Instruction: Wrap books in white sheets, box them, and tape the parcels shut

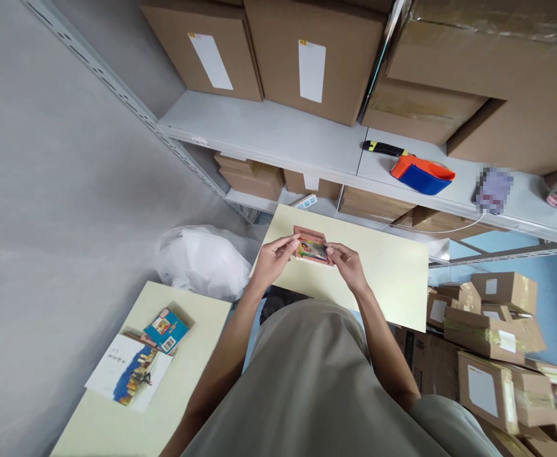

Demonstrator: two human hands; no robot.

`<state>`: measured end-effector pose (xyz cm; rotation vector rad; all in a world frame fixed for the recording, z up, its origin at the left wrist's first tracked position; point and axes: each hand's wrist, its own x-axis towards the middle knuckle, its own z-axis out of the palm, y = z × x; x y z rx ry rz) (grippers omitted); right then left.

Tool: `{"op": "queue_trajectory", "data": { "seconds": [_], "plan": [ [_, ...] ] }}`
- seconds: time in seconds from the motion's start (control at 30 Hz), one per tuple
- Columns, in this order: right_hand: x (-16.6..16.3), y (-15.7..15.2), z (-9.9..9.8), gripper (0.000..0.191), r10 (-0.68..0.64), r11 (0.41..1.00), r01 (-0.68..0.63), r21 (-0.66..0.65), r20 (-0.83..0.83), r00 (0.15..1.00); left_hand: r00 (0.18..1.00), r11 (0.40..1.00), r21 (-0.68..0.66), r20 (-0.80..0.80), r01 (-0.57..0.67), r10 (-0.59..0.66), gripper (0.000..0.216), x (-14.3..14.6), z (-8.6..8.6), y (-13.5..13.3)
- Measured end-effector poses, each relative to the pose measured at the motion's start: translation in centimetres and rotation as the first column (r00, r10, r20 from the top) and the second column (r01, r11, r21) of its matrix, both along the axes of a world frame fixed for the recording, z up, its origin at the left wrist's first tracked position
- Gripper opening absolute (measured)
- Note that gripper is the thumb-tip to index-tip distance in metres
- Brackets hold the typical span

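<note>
Both hands hold a small flat picture book over a pale yellow table. My left hand pinches its left edge, thumb on top. My right hand grips its right edge with fingers curled. Under the book lies a thin pinkish-brown cardboard piece on the table, partly hidden by the book.
A second pale table at lower left carries a white booklet and a small blue book. A white plastic bag sits between the tables. Shelves hold cardboard boxes, a tape dispenser and a utility knife. Taped parcels pile at right.
</note>
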<state>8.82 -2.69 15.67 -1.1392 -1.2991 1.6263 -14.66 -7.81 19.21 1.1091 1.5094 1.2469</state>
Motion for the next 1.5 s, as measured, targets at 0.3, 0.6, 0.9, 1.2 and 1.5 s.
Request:
{"op": "queue_trajectory", "data": {
  "seconds": [0.3,0.6,0.9,1.2,1.5],
  "plan": [
    [-3.0,1.3,-1.1,0.040,-0.043,0.997,0.046,0.062,-0.049,0.998,0.988,0.992,0.116,-0.153,0.050,-0.032,0.023,3.3,2.2,-0.5],
    [-3.1,2.2,-2.9,0.044,-0.057,0.998,0.057,0.001,-0.064,0.996,0.948,0.967,0.190,-0.300,0.168,-0.106,0.022,3.1,1.3,0.6],
    [-5.8,4.1,-8.9,0.047,-0.026,0.999,0.035,-0.039,0.197,0.980,0.926,0.993,-0.058,-0.369,-0.106,0.078,0.025,-3.1,-8.4,3.9],
    [-10.0,8.0,-12.7,0.048,0.112,0.993,-0.089,-0.081,0.362,0.926,0.941,0.969,-0.185,-0.325,-0.164,0.097,0.032,-6.6,-13.5,7.3],
    [-13.2,9.2,-12.8,0.040,0.132,0.987,-0.067,-0.144,0.509,0.851,0.958,0.973,-0.187,-0.278,-0.132,0.077,0.029,-12.6,-15.7,5.4]
  ]
}}
